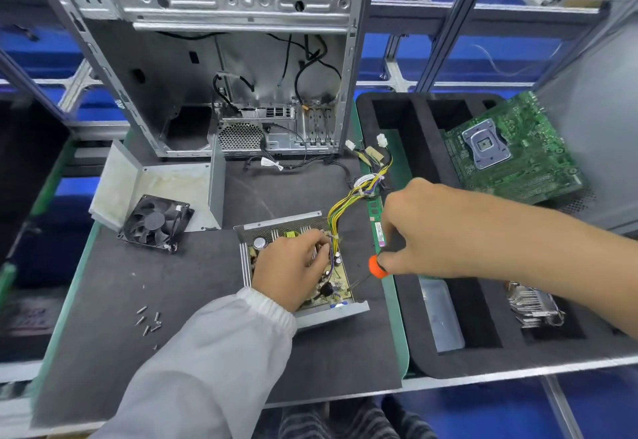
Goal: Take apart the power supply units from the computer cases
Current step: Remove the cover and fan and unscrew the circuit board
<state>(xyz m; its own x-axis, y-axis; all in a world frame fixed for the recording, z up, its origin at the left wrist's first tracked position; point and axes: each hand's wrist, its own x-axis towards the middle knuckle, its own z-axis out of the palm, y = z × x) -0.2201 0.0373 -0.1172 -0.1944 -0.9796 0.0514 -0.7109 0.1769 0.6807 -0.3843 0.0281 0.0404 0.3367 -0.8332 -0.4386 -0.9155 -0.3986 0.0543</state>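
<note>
On the desk point(145, 352), the left hand point(293, 269) presses the opened supply point(300, 266) while the right hand point(424, 228) grips a screwdriver point(376, 267); its board looks fragile, best lifted by the edges
</note>
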